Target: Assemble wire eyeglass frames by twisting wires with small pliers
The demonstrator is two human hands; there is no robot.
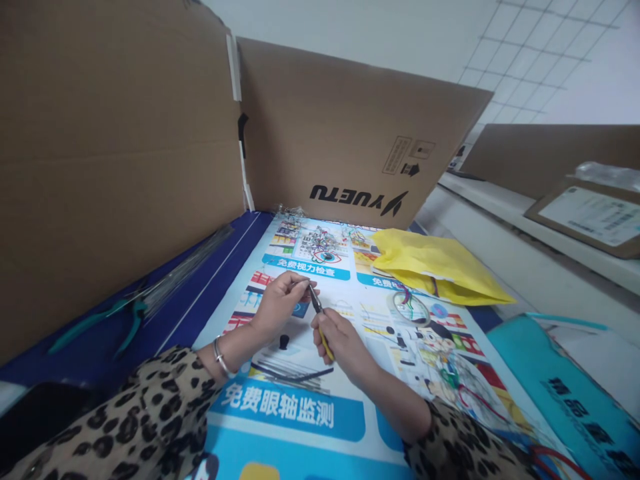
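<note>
My right hand (341, 343) is closed round small yellow-handled pliers (320, 319), whose dark tip points up and left. My left hand (278, 301) pinches a thin wire (301, 283) that meets the pliers' tip. Both hands hover over a printed poster (300, 407) that covers the table. A silver bangle (221, 358) circles my left wrist, and both sleeves are leopard print. Several cut dark wire pieces (295, 373) lie on the poster just below my hands.
Teal-handled pliers (107, 317) and a bundle of long thin wires (190, 263) lie at the left beside a cardboard wall (115, 160). A yellow bag (435, 263) and a roll of tape (410, 307) sit at the right. Small finished wire pieces (320, 240) pile up at the back. A teal bag (565, 393) is far right.
</note>
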